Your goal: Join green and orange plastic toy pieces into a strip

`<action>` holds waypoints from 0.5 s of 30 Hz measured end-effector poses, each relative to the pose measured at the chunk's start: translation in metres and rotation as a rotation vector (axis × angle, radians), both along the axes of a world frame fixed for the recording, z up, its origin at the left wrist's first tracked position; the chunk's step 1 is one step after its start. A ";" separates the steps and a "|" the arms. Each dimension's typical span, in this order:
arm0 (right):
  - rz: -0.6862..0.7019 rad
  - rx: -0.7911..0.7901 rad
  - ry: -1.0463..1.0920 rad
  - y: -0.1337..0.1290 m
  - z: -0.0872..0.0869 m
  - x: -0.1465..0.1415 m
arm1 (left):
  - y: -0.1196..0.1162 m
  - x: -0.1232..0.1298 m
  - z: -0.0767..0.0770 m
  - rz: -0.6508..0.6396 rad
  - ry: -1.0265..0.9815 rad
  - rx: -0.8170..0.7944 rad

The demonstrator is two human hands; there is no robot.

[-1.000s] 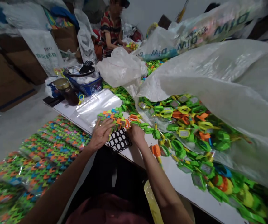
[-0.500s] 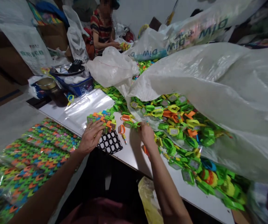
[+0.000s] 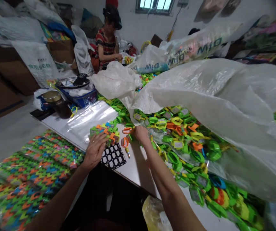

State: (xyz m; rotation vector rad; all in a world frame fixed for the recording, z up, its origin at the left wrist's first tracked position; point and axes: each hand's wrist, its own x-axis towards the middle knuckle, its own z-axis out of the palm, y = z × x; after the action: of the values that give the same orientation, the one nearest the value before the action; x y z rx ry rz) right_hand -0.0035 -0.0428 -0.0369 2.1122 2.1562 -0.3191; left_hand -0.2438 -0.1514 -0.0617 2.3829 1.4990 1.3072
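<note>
My left hand (image 3: 96, 149) lies with its fingers stretched out over a block of toy watches (image 3: 113, 130) in green, orange and blue, packed in rows. A black plastic grid tray (image 3: 114, 156) sticks out from under the block, its near cells without watches. My right hand (image 3: 142, 135) is closed at the edge of the loose pile; its fingertips and whatever they pinch are hidden. Left of it lies an orange toy watch (image 3: 127, 131). Another orange toy watch (image 3: 125, 142), with a yellow strap end, lies beside the tray.
A large heap of loose toy watches (image 3: 176, 128) lies partly under plastic sheeting (image 3: 215, 80). Clear bags (image 3: 92, 117), a lidded jar (image 3: 59, 104) and a blue basket (image 3: 83, 98) stand left. Bagged watches (image 3: 39, 163) fill the lower left. A co-worker (image 3: 106, 45) sits behind.
My right hand has moved left and a little away from me, over the green watches beside the orange one. My left hand stays on the block. The camera has tilted up.
</note>
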 end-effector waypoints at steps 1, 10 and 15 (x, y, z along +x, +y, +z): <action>-0.011 0.002 0.002 -0.002 0.002 0.000 | 0.000 0.001 0.000 0.002 -0.006 -0.007; -0.064 0.174 0.046 -0.010 0.026 0.028 | 0.000 -0.002 -0.008 -0.009 -0.009 0.043; 0.053 0.159 -0.119 0.002 0.050 0.065 | 0.010 0.000 -0.023 0.010 -0.044 0.034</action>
State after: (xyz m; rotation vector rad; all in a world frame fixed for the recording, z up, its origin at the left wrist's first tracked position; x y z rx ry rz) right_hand 0.0616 -0.0410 0.0132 2.0891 2.2303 -0.0167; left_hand -0.2433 -0.1411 -0.0844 2.3532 1.4909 1.3884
